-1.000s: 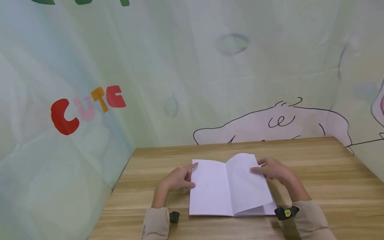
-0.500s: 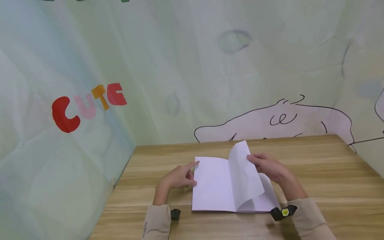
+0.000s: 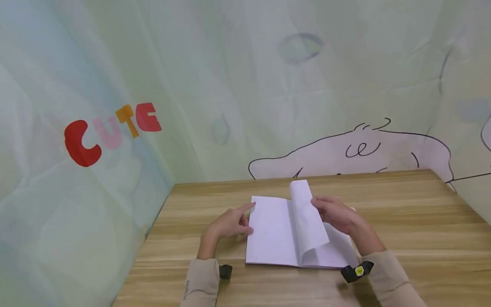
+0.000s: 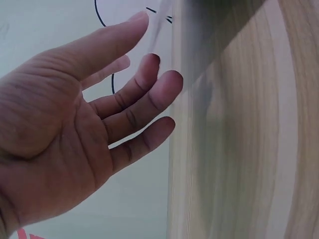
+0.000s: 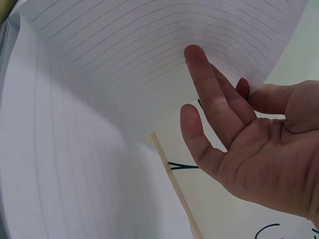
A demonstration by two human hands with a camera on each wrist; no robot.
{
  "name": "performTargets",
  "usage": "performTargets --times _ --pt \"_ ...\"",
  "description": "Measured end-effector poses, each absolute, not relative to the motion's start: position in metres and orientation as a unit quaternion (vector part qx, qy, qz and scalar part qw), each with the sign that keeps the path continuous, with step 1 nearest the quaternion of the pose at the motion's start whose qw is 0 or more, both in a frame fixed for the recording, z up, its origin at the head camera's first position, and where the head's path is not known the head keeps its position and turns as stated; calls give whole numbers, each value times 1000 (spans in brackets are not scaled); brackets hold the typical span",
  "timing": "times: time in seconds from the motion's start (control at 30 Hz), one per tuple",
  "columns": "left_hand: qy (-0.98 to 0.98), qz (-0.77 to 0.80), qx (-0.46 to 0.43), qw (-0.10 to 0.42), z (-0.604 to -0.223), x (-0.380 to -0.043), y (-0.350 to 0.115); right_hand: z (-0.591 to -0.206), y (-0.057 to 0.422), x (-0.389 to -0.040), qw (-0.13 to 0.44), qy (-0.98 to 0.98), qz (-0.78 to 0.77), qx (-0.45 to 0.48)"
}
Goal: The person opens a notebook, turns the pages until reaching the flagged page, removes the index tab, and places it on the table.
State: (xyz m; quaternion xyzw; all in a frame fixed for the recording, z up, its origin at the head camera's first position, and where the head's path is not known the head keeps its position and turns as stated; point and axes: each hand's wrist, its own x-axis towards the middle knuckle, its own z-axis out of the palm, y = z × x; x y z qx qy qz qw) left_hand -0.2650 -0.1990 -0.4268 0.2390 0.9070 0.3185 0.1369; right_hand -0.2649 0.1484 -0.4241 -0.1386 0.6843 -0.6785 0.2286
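An open lined notebook lies on the wooden table, its left page flat. My left hand holds its left edge, the index finger stretched onto the upper corner and the thumb lower down. In the left wrist view, the thumb and fingertips of the left hand meet at a thin, blurred edge. My right hand pinches the outer edge of a raised page, which curls up over the right half. The right wrist view shows the page's lined underside, with the right hand's thumb and fingers at its edge.
The wooden table ends at a pale printed curtain behind and on the left. Black camera straps sit at the wrists, next to beige sleeves.
My right hand has moved left with the page, lifting it from the right side until it stands curled near the spine. The left hand keeps its place on the notebook's left edge.
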Motion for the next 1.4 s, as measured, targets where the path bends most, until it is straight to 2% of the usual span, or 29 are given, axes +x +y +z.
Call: performTargets --times 0.27,0.53,0.93,1.1,1.4 --pt "900 347 224 139 -427 -266 -198 -430 133 -264 247 671 -683 -148" --pt "896 345 244 137 -425 -267 -195 -442 106 -262 188 729 -654 -69" --pt "889 324 300 120 -421 -265 -188 -460 77 -254 166 734 -654 -83" --pt "885 329 308 114 -423 -265 -186 -467 68 -247 174 744 -633 -126" --pt "891 318 308 103 -423 -265 -185 -469 58 -239 210 738 -587 -257"
